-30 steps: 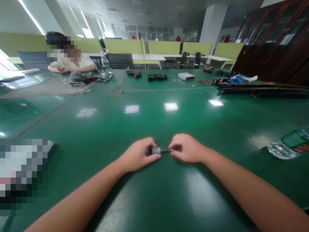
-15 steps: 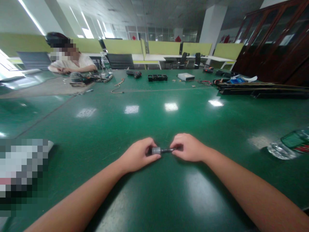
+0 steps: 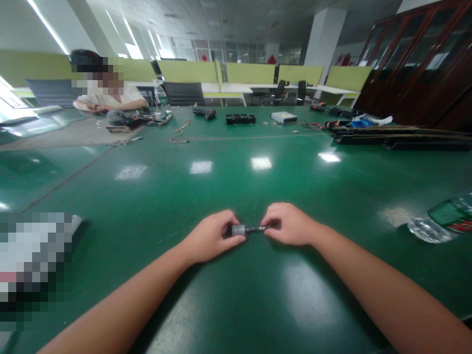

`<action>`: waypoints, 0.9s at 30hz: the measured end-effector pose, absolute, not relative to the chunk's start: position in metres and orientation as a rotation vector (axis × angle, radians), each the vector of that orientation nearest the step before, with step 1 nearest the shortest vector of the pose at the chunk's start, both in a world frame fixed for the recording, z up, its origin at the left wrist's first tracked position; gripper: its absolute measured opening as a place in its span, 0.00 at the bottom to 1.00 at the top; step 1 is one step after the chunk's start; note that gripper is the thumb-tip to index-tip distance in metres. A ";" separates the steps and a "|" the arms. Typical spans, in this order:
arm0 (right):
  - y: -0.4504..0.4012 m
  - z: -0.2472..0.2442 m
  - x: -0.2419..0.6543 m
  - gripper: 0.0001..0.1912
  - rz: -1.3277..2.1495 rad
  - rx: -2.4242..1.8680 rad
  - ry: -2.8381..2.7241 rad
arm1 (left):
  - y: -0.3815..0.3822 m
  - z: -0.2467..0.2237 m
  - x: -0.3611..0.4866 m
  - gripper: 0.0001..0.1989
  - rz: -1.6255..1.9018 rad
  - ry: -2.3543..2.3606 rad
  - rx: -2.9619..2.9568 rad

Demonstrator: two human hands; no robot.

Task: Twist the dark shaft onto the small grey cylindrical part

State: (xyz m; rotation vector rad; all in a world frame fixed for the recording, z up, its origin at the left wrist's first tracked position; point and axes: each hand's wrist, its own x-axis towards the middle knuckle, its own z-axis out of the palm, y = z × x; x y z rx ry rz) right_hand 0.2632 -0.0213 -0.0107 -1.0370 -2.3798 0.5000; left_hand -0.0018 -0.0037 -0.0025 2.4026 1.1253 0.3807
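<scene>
Head view: clear plastic bottle with green-and-red label, cut off at right edge; contents indistinct. Left hand grips the smooth grey cylindrical end of a slim dark-shafted piece; right hand pinches its thin end. Piece spans both hands; contact with glossy green tabletop unclear.

This is an open-plan office. Yellow-green partitions run across the top of the frame above white desks, with a dark office chair at upper centre-left. A pale square pillar rises at upper right, beside a tall wooden cabinet with glass panes. Small hardware parts, including a cable, give the large green table a workbench look.
</scene>
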 end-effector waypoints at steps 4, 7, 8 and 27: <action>-0.021 -0.010 0.264 0.07 0.507 -1.040 -2.380 | -0.004 -0.002 -0.002 0.15 0.372 1.117 2.413; -0.021 -0.009 0.265 0.07 0.506 -1.047 -2.382 | -0.004 -0.002 -0.002 0.15 0.372 1.118 2.414; -0.021 -0.009 0.266 0.07 0.507 -1.051 -2.384 | -0.004 -0.002 -0.002 0.15 0.371 1.119 2.414; -0.015 -0.010 0.277 0.06 0.568 -1.137 -2.353 | -0.004 -0.004 -0.005 0.16 0.361 1.128 2.421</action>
